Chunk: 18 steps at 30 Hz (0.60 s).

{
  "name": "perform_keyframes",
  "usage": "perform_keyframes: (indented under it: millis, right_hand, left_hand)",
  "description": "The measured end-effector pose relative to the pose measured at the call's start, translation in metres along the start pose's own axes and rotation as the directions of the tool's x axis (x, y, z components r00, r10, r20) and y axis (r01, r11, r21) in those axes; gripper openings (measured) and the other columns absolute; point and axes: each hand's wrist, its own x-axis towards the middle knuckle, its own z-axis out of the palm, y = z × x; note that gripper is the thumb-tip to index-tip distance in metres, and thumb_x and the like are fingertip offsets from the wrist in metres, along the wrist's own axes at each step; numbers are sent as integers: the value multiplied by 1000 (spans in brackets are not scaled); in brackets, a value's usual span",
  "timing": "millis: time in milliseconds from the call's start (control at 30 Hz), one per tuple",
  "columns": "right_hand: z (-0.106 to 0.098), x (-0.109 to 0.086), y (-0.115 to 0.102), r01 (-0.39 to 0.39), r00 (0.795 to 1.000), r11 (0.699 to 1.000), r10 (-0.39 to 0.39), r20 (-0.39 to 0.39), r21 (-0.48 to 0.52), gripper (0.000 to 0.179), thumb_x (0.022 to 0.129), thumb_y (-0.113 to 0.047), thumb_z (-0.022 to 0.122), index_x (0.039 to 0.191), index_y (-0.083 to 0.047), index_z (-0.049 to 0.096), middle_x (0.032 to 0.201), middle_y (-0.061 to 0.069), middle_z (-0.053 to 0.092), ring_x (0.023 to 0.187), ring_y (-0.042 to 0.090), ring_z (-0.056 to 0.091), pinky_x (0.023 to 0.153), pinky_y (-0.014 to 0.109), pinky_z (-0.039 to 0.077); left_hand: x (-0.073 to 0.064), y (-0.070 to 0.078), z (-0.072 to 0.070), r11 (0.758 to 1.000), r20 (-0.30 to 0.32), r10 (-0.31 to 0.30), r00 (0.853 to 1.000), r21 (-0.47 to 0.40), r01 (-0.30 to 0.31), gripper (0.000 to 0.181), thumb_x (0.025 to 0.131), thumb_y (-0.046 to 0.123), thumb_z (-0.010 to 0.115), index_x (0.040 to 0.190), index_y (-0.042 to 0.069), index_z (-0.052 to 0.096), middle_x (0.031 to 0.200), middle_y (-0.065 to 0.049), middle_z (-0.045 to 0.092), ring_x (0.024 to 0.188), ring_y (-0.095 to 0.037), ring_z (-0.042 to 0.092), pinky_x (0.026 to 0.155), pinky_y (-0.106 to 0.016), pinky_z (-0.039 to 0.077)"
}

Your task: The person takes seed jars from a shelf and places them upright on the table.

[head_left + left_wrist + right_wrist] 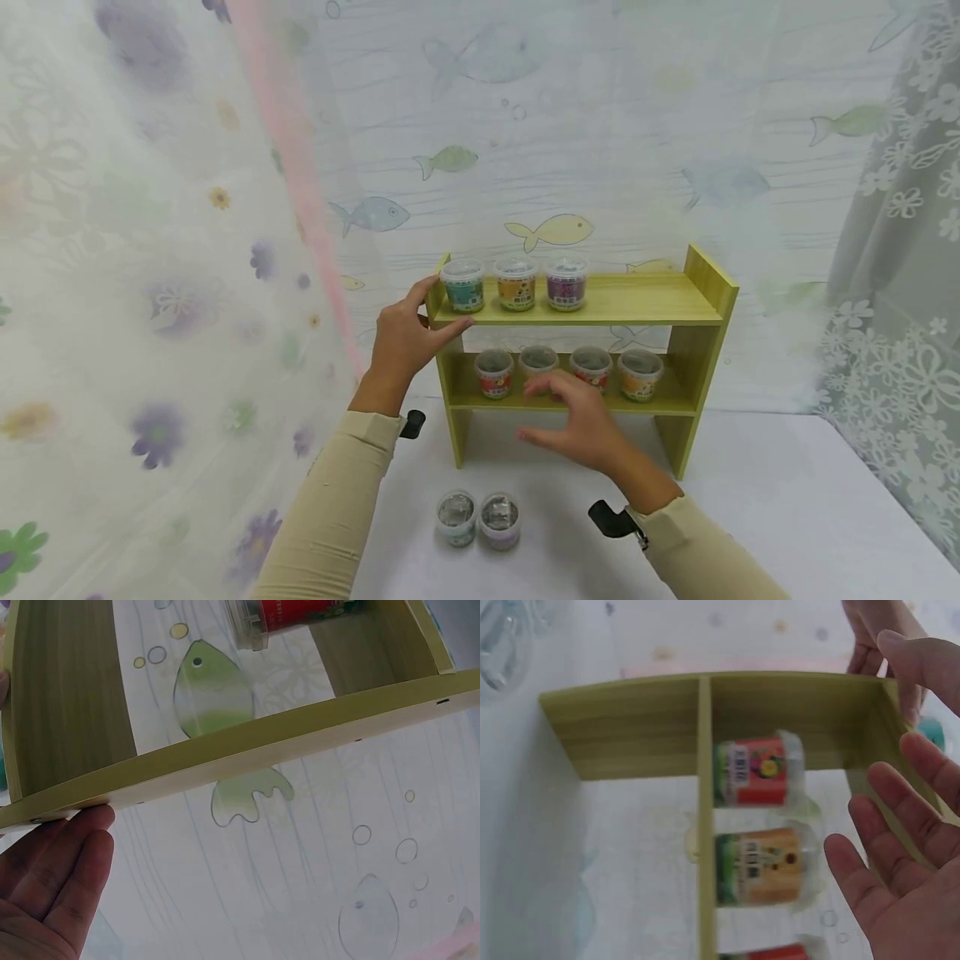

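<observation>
At the left end of the yellow-green wooden shelf (637, 300), my left hand (403, 335) touches the side panel, thumb stretched along the upper board's front edge. In the left wrist view its fingers (64, 874) lie against the panel's outer side. Right beside this hand stands a teal-labelled clear plastic cup (465, 293), then an orange-labelled cup (517, 293) and a purple-labelled cup (566, 292). My right hand (585, 423) holds nothing, fingers apart and gently bent, before the lower board. It partly covers the row of cups there, including a red-labelled cup (759, 771).
On the white table (765, 492), a pale green cup (457, 518) and a pale purple cup (500, 522) stand close together in front of the shelf. A fish-patterned curtain (637, 108) hangs behind, and a flowered curtain (150, 333) runs along the left.
</observation>
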Motion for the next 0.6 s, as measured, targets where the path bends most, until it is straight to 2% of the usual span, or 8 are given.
perform_keyframes:
  millis: [133,333,600]
  right_hand:
    - [-8,8,-5,16,1000,1000,-16,1,-21,51,76,-32,94,117,-23,66,122,-3,69,118,19,65,97,48,57]
    - [-19,19,-14,24,1000,998,-25,-10,-58,51,77,-34,94,117,-20,67,123,-5,68,118,13,64,98,39,57]
    - [-32,32,-23,82,996,994,-83,-18,-67,48,78,-29,93,116,-16,67,125,1,69,116,13,65,96,39,58]
  left_hand:
    - [0,0,0,1000,1,-6,1000,10,6,85,79,59,85,149,20,55,116,-17,75,71,-24,75,65,-38,62]
    - [0,1,0,1000,2,-8,1000,6,7,85,79,59,85,149,19,56,115,-17,75,72,-24,75,66,-39,62]
    - [0,-1,0,1000,-2,-3,1000,10,3,86,78,60,85,148,19,56,120,-16,74,75,-25,76,68,-39,62]
